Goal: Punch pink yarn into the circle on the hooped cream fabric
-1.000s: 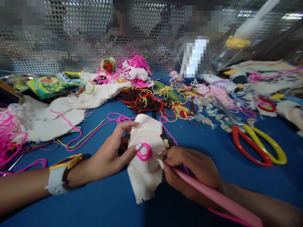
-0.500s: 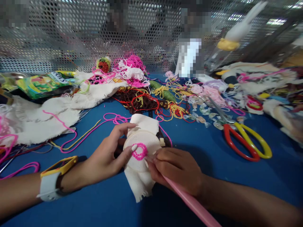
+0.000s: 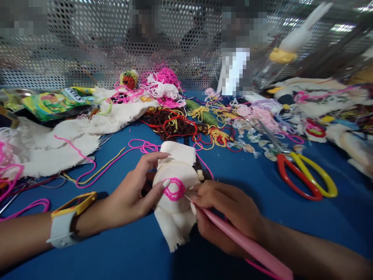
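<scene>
An embroidery hoop [image 3: 190, 170] holds cream cloth [image 3: 175, 227] stretched tight, with frayed ends hanging out above and below. A ring of bright pink yarn stitches [image 3: 182, 189] stands on the cloth. My left hand [image 3: 145, 182] grips the hoop's left side, its thumb lying on the cloth at the ring's left edge and its index finger along the top. My right hand [image 3: 227, 212] is closed around a pink-handled punch needle [image 3: 247, 243]. Its thin metal tip reaches the right edge of the ring. Pink yarn trails from near the handle's back end.
Scissors [image 3: 300, 175] with red and yellow handles lie at right. Heaps of pink and white yarn [image 3: 163, 85] and brown yarn [image 3: 171, 120] spread behind the hoop. Wrapped candies [image 3: 253, 136], a green snack bag [image 3: 55, 103] and frayed cloth [image 3: 58, 144] are around. A perforated metal panel [image 3: 96, 46] stands behind.
My right hand has drawn a little right and down, and the needle's metal tip shows more clearly. The view has shifted slightly. My left hand keeps its grip on the hoop.
</scene>
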`<state>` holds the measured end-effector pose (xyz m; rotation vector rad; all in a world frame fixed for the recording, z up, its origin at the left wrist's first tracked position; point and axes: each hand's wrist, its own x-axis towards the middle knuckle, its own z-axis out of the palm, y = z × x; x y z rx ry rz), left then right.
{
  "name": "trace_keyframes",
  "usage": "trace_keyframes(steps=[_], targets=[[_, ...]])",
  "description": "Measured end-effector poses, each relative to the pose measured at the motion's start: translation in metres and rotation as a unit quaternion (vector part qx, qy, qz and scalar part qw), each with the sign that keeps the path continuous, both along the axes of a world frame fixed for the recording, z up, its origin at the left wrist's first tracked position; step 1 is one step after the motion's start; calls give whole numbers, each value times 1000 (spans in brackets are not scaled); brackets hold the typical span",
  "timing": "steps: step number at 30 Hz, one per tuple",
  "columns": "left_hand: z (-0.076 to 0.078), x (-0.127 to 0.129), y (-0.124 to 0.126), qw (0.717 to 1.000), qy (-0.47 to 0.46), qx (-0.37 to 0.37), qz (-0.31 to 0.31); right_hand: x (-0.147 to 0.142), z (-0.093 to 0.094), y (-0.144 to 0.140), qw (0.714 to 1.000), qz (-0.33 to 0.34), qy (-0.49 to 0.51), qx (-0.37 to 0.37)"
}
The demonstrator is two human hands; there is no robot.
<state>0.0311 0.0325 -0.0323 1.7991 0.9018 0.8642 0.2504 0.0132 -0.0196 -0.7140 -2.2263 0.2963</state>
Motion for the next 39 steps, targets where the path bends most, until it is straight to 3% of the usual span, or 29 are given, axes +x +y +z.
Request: trace_keyframes(steps=[5, 10, 20, 28, 34, 39], targets=[[1, 0, 0, 1000, -6, -26, -4, 6, -3, -2, 996, 10, 40, -73], [1, 0, 0, 999, -7, -38, -5, 10, -5, 1, 994, 23, 55, -90], [0, 0, 0, 999, -11, -50, 3, 5, -2, 0, 994, 16, 36, -97], [2, 0, 0, 998, 1, -57, 5, -2, -2, 3, 997, 19, -56, -53], [1, 0, 0, 998, -2, -58, -7, 4, -2, 0, 998, 8, 32, -51], [-1, 0, 0, 997, -14, -69, -9, 5, 1, 0, 997, 14, 28, -70]])
